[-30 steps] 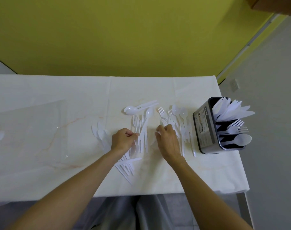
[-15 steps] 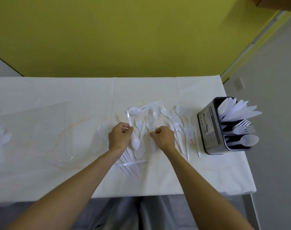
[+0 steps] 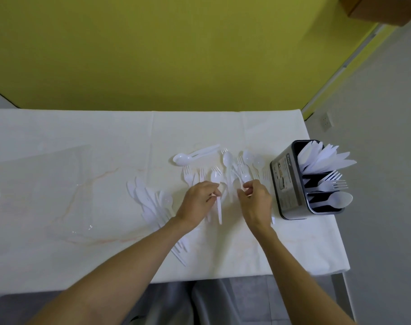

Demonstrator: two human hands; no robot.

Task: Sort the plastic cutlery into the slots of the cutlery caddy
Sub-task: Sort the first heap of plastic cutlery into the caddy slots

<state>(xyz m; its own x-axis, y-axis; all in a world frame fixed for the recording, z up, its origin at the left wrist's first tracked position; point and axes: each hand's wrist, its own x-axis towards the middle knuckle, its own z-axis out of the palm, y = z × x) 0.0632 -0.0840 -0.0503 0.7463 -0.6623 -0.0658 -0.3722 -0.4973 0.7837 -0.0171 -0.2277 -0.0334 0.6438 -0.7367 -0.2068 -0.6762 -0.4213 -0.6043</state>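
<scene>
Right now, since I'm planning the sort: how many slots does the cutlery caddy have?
3, in a row in the caddy: the far slot holds knives, the middle slot forks, the near slot a single spoon. No further slot seems hidden.

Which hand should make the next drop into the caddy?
Probably right. The right hand pinches what looks like a spoon and sits beside the cutlery caddy; the left hand grips a second spoon farther away.

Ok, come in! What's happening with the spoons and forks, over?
Left hand pinches a spoon; right hand pinches a second piece. Caddy part filled, loose cutlery lies on table. Nothing blocking, over.
</scene>
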